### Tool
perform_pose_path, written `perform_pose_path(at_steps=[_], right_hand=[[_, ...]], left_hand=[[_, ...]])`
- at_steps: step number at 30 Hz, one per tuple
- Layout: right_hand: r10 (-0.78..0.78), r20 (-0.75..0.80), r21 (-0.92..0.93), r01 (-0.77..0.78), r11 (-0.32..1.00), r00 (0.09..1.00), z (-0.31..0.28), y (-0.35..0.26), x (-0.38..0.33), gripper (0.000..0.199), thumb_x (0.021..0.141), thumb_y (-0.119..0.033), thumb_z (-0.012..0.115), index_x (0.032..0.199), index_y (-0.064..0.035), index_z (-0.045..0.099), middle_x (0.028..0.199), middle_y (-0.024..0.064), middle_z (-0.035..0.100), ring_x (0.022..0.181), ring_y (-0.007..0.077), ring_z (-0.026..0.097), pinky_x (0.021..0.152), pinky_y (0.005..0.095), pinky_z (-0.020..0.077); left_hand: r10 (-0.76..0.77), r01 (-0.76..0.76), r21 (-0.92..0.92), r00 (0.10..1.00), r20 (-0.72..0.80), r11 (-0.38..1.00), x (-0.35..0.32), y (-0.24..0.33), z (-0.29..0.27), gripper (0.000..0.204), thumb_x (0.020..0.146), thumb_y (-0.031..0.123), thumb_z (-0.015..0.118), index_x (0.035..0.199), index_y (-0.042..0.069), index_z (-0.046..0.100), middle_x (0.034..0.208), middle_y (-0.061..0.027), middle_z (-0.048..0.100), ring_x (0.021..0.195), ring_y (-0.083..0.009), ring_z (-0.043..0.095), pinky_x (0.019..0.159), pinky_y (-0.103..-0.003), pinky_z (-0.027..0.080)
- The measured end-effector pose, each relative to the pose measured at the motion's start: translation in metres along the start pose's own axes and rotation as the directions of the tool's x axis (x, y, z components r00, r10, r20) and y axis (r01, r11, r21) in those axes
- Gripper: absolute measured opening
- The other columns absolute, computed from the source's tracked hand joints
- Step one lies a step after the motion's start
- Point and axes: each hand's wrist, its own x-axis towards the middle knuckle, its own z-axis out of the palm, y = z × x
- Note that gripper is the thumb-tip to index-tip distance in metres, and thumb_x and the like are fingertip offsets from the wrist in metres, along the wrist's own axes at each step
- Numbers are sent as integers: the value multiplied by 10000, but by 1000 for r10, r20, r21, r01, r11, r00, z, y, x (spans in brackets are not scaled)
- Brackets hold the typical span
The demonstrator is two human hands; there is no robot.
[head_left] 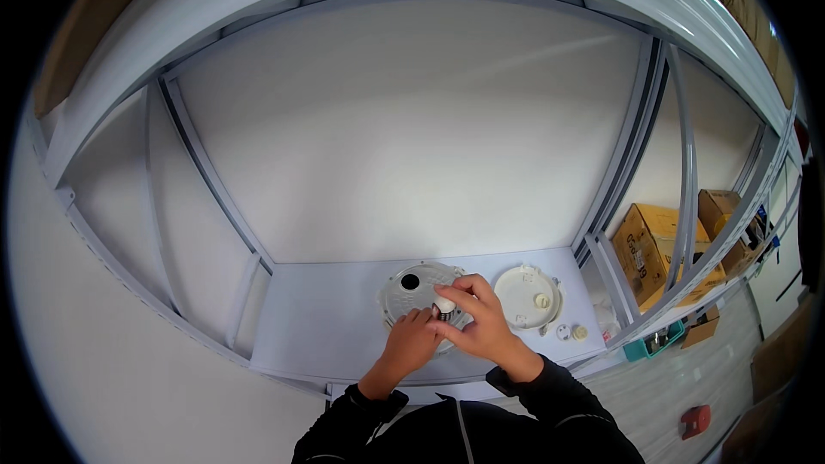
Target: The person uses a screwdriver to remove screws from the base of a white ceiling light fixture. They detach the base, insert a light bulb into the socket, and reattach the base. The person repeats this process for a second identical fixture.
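My right hand (483,320) pinches a small white rounded part (444,303) between thumb and fingers. Close against it, my left hand (412,342) has its fingers curled by a dark, ribbed piece just below the white part; what those fingers hold is mostly hidden. Both hands are over a round white housing (395,299), which lies on the shelf and has a black round spot near its far side. To the right rests a round white cover (513,292) with a raised rim. A small cream round piece (541,301) sits inside it.
A white disc (563,332) and a cream cap (580,332) lie at the white shelf's (326,318) right end. Metal uprights (632,137) frame the shelf. Beyond are a yellow cardboard box (653,249), a teal bin (640,350) and a red object (696,421) on the floor.
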Motion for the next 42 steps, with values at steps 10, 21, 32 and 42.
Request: perform_pose_path(at_steps=[10, 21, 32, 42], right_hand=[[-30, -33, 26, 30, 999, 999, 4, -2, 6, 563, 875, -81, 826, 1419, -34, 687, 1277, 183, 702, 1032, 368, 729, 913, 401, 594], [46, -5, 37, -46, 998, 999, 5, 4, -1, 567, 873, -14, 805, 1426, -15, 683, 1371, 208, 676, 1220, 368, 702, 1004, 395, 579], [-19, -28, 40, 20, 999, 999, 4, 2, 3, 539, 851, -23, 836, 1375, 1, 712, 1276, 193, 698, 1128, 339, 720, 959, 389, 583], [-67, 33, 16, 67, 998, 997, -7, 1, 11, 495, 860, -28, 836, 1344, -15, 736, 1251, 181, 686, 1074, 321, 714, 908, 391, 594]], left_hand=[[-11, 10, -27, 999, -46, 1000, -3, -5, 12, 248, 960, 281, 752, 1050, 54, 707, 1061, -86, 656, 1029, -312, 647, 879, -478, 513], [16, -23, -63, 995, -101, 998, -6, -7, 12, 313, 878, 276, 835, 1075, 80, 693, 1070, -62, 655, 1045, -303, 640, 893, -480, 489], [12, -18, -86, 998, -64, 996, -9, -2, 1, 271, 890, 188, 798, 1103, 69, 678, 1130, -89, 646, 1103, -316, 630, 937, -480, 489], [18, -19, 16, 999, 43, 1000, -3, 0, -4, 292, 898, 231, 804, 1105, 48, 710, 1125, -82, 658, 1096, -303, 637, 904, -479, 505]])
